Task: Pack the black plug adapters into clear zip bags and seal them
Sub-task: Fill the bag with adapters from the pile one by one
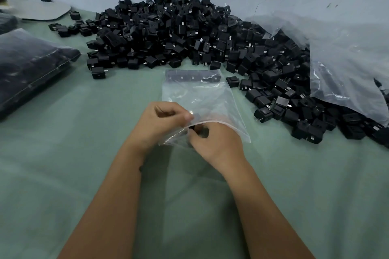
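A clear zip bag (200, 96) lies on the green cloth in front of me, with a row of black plug adapters (192, 76) showing at its far end. My left hand (162, 123) pinches the upper lip of the bag's near opening. My right hand (216, 143) holds a black adapter (201, 131) at the mouth of the bag, under the plastic lip. A big heap of loose black plug adapters (181, 29) stretches across the cloth behind the bag and down its right side.
Filled, sealed bags of adapters (31, 67) are stacked at the left. A large crumpled clear plastic sack (347, 59) lies over the heap at the right. A flat grey board (42, 9) sits at the back left by the wall. The green cloth (84, 132) covers the surface.
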`<control>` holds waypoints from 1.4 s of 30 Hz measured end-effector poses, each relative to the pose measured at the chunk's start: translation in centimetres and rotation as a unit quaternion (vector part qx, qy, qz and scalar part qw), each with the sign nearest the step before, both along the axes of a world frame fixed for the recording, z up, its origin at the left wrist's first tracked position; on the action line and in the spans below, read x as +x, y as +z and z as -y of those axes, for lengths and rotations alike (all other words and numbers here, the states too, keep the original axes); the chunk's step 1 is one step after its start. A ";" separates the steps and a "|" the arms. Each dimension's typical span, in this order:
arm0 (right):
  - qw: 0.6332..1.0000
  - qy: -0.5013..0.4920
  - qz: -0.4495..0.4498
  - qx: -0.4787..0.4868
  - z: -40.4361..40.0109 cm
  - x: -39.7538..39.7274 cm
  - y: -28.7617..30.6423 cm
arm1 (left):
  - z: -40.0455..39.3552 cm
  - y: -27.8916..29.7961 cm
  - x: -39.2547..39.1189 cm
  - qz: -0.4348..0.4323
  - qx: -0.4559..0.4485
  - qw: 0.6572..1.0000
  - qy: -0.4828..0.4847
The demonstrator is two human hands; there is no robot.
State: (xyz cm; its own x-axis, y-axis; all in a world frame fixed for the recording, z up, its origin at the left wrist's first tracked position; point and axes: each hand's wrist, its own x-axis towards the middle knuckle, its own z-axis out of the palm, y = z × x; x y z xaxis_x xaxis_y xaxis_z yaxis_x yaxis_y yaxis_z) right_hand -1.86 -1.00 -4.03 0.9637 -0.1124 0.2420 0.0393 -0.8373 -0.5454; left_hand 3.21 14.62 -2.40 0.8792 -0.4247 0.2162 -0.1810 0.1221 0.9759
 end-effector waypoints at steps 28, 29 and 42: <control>0.983 0.093 -0.047 -0.148 -2.6 11.2 0.2 | 0.3 -2.9 2.4 0.044 0.267 0.939 0.214; 0.983 0.093 -0.057 -0.144 -2.5 11.7 0.2 | 0.3 -2.9 2.5 0.045 0.267 0.938 0.216; 0.986 0.107 -0.038 -0.123 0.3 1.4 0.7 | 0.1 -2.4 2.4 0.097 0.400 0.865 0.287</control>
